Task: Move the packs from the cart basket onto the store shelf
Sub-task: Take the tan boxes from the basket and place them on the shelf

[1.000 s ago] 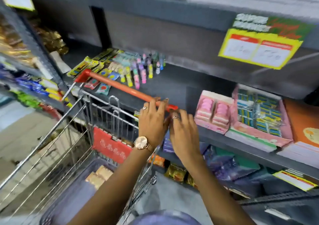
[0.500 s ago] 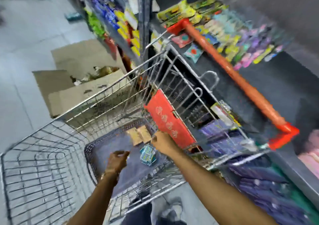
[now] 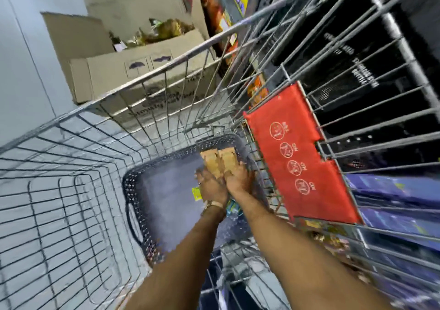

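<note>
Two tan packs (image 3: 209, 161) (image 3: 228, 159) lie side by side at the far end of a dark plastic basket (image 3: 166, 190) on the floor of the wire cart (image 3: 71, 167). Both my hands reach down into the basket. My left hand (image 3: 210, 186) lies on the near end of the left pack, and my right hand (image 3: 239, 180) on that of the right pack. Blur hides whether the fingers are closed around them. A small yellow-green pack (image 3: 196, 193) and a teal pack (image 3: 232, 209) lie by my wrists. Store shelves (image 3: 392, 190) run along the right.
The cart's red seat flap (image 3: 297, 155) hangs just right of my hands. An open cardboard box (image 3: 133, 71) with wrapped goods stands on the floor beyond the cart. Purple packs fill the lower shelf on the right, and orange packs fill the shelves farther off.
My hands left the shelf by the cart handle, dropped into the cart and now rest on the two tan packs. My view swung down from the shelf to the basket.
</note>
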### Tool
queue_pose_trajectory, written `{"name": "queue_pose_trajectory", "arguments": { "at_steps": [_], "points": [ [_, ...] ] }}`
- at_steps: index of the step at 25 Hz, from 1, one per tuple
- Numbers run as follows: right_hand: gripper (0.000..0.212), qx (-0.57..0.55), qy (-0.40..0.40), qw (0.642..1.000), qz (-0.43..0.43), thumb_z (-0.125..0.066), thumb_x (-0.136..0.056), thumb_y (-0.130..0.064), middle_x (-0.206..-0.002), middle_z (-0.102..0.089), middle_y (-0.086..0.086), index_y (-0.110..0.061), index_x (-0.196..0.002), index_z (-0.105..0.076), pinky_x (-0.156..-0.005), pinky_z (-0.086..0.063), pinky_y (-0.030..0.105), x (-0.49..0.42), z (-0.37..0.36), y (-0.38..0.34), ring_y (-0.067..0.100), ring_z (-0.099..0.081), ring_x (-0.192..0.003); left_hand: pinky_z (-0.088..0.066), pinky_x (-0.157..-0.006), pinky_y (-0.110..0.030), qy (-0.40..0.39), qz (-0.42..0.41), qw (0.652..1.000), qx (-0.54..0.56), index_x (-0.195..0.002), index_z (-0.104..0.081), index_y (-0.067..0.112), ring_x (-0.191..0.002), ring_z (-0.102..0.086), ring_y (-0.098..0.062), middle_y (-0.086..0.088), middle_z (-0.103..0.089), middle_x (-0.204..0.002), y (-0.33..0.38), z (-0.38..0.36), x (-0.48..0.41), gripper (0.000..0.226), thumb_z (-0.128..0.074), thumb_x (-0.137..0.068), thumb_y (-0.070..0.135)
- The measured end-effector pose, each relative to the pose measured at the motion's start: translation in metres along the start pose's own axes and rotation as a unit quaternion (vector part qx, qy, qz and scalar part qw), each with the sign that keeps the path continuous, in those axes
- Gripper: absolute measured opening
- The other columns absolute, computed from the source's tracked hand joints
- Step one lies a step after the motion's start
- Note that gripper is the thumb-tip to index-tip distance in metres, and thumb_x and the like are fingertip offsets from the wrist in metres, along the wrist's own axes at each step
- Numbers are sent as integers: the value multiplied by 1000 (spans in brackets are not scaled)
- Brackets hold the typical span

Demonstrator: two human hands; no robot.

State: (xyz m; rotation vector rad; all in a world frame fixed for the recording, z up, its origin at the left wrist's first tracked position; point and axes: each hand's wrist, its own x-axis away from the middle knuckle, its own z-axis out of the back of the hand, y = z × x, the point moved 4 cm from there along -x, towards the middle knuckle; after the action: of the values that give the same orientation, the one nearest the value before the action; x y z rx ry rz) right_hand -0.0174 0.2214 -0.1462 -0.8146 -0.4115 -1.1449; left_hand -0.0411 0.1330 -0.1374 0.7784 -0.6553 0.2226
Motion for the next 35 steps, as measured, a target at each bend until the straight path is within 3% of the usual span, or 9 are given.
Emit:
{"name": "queue_pose_trajectory", "arguments": {
  "at_steps": [5, 9, 12, 14, 16, 19, 22, 28, 35],
  "points": [
    [40, -56, 9, 997, -46, -71, -77, -18, -127, -52, 19, -4, -113, -59, -100, -39, 36, -1, -5, 5, 34, -50, -118, -42, -94, -40, 109, 71, 989, 66, -121, -51, -5, -114, -55, -38, -26, -59, -122, -14, 21, -3, 40, -61, -84, 7],
    [23, -134, -30, 990, -35, -62, -77, -4, -112, -66, 17, -17, -94, -54, -82, -47, 36, 3, 0, -10, 34, -62, -102, -57, -62, -38, 13, 158, 954, 253, -108, -59, -8, -80, -64, -32, -24, -62, -103, -25, 26, -3, 25, -64, -85, -2],
    [23, -112, -30, 993, -15, -57, -81, -11, -112, -67, 17, -10, -104, -58, -78, -44, 32, 15, 21, -13, 33, -62, -102, -55, -41, -22, -59, 146, 929, 336, -96, -56, 4, -55, -62, -18, -21, -58, -100, -14, 39, 10, 14, -58, -87, -6],
    [26, -148, -20, 987, -51, -58, -83, -17, -110, -68, 21, -5, -105, -61, -84, -51, 39, 28, 47, -10, 36, -65, -100, -56, -44, -20, -89, 135, 912, 377, -108, -51, 6, -52, -65, -12, -17, -60, -98, 3, 53, 26, 22, -56, -89, -3],
    [26, -236, -19, 969, -70, -57, -84, -15, -96, -69, 21, -1, -106, -60, -74, -54, 41, 51, 80, -15, 36, -67, -85, -59, -55, -26, -128, 113, 898, 406, -119, -52, 6, -58, -67, -13, -13, -64, -94, 26, 63, 50, 29, -55, -91, 3],
    [17, -464, -42, 884, -38, -49, -92, -8, -85, -62, 10, -9, -110, -49, -51, -55, 31, 107, 139, -28, 23, -62, -62, -61, -66, -31, -171, 73, 878, 442, -130, -49, 2, -75, -65, -24, -13, -67, -98, 72, 81, 102, 36, -52, -94, 9],
    [23, -565, -28, 822, 60, -50, -94, -6, -102, -65, 11, -12, -116, -52, -52, -59, 23, 168, 202, -22, 18, -66, -73, -62, -64, -28, -205, 4, 860, 467, -131, -49, 2, -73, -66, -24, -18, -65, -105, 125, 101, 162, 37, -51, -94, 5],
    [50, -631, 33, 747, 207, -65, -80, -11, -116, -72, 1, -25, -127, -55, -77, -61, 27, 282, 318, 35, 18, -70, -102, -62, -64, -27, -327, -155, 831, 422, -129, -54, 20, -88, -71, -28, -11, -72, -112, 216, 116, 296, 53, -61, -81, -2],
    [52, -574, 244, 742, 243, -68, -73, -3, -101, -77, -8, -21, -121, -62, -70, -60, 21, 378, 421, 138, 6, -71, -86, -62, -71, -31, -523, -265, 742, 324, -120, -62, 16, -87, -71, -21, -6, -77, -100, 280, 40, 419, 52, -73, -71, -1]
  ]
}}
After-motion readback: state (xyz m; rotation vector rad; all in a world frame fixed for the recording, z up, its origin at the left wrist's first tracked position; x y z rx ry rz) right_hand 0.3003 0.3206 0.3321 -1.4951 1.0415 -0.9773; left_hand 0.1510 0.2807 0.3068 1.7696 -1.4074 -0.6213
